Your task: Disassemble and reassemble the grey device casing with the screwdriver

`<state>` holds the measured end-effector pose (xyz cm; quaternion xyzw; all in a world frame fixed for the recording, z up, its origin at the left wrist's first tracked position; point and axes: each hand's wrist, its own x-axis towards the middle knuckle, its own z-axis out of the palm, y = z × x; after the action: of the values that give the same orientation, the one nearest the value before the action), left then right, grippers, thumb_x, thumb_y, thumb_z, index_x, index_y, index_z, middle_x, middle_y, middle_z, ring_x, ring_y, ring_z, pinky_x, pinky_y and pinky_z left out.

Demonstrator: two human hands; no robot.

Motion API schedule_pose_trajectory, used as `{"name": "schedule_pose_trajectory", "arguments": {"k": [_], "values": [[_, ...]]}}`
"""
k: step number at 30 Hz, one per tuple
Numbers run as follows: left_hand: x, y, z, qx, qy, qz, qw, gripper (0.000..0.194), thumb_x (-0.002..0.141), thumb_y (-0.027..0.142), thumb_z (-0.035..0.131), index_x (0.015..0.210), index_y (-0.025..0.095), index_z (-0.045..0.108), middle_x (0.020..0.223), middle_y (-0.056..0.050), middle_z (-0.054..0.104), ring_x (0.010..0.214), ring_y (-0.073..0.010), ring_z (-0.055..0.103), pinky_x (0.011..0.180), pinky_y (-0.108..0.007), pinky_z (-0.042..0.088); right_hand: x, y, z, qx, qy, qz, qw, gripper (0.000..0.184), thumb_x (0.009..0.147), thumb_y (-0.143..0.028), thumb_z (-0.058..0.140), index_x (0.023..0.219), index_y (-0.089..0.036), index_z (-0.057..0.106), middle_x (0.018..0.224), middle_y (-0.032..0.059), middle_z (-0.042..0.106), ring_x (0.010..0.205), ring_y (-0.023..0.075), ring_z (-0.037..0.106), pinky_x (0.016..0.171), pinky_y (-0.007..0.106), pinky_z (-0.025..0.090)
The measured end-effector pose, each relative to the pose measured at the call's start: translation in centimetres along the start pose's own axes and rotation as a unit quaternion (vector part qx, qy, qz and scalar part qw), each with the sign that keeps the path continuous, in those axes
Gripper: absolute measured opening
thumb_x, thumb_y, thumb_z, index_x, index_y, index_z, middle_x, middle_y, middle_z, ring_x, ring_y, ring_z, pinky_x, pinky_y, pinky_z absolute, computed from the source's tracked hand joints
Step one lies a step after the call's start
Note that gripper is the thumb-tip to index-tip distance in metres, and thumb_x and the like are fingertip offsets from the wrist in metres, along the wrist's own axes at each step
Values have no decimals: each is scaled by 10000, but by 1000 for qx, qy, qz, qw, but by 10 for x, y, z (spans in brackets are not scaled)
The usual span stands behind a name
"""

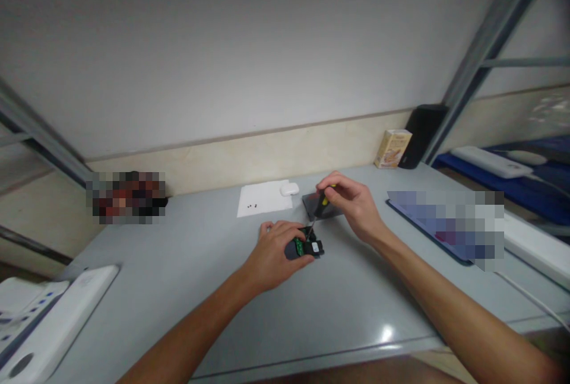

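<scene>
My left hand (pixel 272 253) is closed on a small black device (pixel 310 247) with a green circuit board showing, pinning it to the grey table (pixel 196 271). My right hand (pixel 351 201) pinches a small screwdriver (pixel 319 209) with a yellow and black handle. Its thin tip points down into the device. A dark flat cover (pixel 327 210) lies just behind the device, under my right hand. Tiny dark screws (pixel 252 205) rest on a white sheet of paper (pixel 262 197) farther back.
A white earbud case (pixel 289 189) sits at the paper's far corner. A small carton (pixel 392 148) and a black box (pixel 423 133) stand by the wall at right. A white device (pixel 48 324) lies at the near left edge. A white cable (pixel 529 298) trails at right.
</scene>
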<state>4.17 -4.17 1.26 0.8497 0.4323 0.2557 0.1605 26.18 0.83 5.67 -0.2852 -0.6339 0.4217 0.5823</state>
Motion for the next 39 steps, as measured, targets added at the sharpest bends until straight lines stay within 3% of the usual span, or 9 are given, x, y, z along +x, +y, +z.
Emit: {"name": "schedule_pose_trajectory", "arguments": {"k": [3, 6, 9, 12, 19, 24, 28, 34, 39], "values": [[0, 0, 0, 0, 1, -4, 1000, 289, 815, 388, 822, 1012, 271, 645, 1310, 0, 686, 1211, -248, 600, 1033, -445, 312, 0, -1, 0, 47, -34, 30, 998, 247, 966, -400, 608, 1127, -252, 724, 1026, 55, 703, 992, 239, 663, 914, 395, 503], [0, 0, 0, -1, 0, -12, 1000, 300, 807, 397, 826, 998, 263, 638, 1309, -10, 687, 1205, -254, 604, 1038, -454, 313, -1, -2, 1, 34, -32, -1, 999, 234, 972, -422, 592, 989, -239, 736, 1117, 72, 699, 1115, 255, 625, 974, 404, 476], [0, 0, -1, -4, -2, -10, 1000, 298, 809, 397, 826, 985, 260, 629, 1310, -8, 687, 1206, -256, 603, 1035, -455, 314, 0, -3, 0, -3, -18, -18, 1000, 173, 912, -401, 692, 895, -238, 746, 1001, 53, 676, 1001, 230, 630, 881, 356, 494], [0, 0, -1, -3, -4, -9, 1000, 288, 814, 400, 821, 980, 261, 630, 1315, -11, 686, 1210, -258, 600, 1041, -459, 307, 0, -3, -5, 29, -45, 27, 998, 225, 930, -377, 667, 1106, -258, 742, 943, 43, 687, 903, 225, 653, 851, 369, 504], [0, 2, -4, -4, -9, 2, 1000, 262, 827, 387, 813, 952, 256, 623, 1322, -2, 685, 1213, -251, 599, 1044, -458, 284, 2, -5, -9, -13, -32, -11, 999, 201, 904, -424, 698, 882, -230, 746, 1019, 63, 690, 994, 234, 637, 890, 362, 490], [0, 3, -5, -3, -9, 1, 1000, 260, 827, 390, 810, 956, 257, 628, 1314, -4, 690, 1212, -251, 599, 1052, -464, 278, 2, -6, -9, 36, -58, 36, 997, 273, 952, -397, 630, 1170, -253, 711, 1032, 58, 722, 998, 232, 664, 902, 375, 491], [0, 3, -4, 2, -7, 1, 1000, 257, 829, 381, 803, 959, 251, 624, 1318, -24, 688, 1213, -263, 598, 1043, -469, 293, 2, -4, -8, 11, -41, 6, 999, 217, 906, -432, 693, 936, -221, 735, 1056, 66, 714, 1012, 229, 648, 900, 363, 497], [0, 1, -2, 6, -5, 2, 1000, 279, 816, 388, 813, 978, 259, 626, 1332, -28, 679, 1211, -265, 600, 1034, -467, 305, 2, 0, -6, 68, -55, 51, 995, 302, 936, -428, 649, 1173, -245, 697, 1094, 75, 726, 1043, 239, 666, 928, 396, 509], [0, 2, -2, 3, -4, 3, 1000, 291, 820, 381, 813, 1012, 270, 624, 1323, -12, 682, 1215, -260, 604, 1038, -463, 294, 0, 0, -3, 48, -39, 42, 997, 240, 872, -402, 745, 1049, -241, 721, 1050, 45, 715, 965, 206, 660, 857, 340, 521]]}}
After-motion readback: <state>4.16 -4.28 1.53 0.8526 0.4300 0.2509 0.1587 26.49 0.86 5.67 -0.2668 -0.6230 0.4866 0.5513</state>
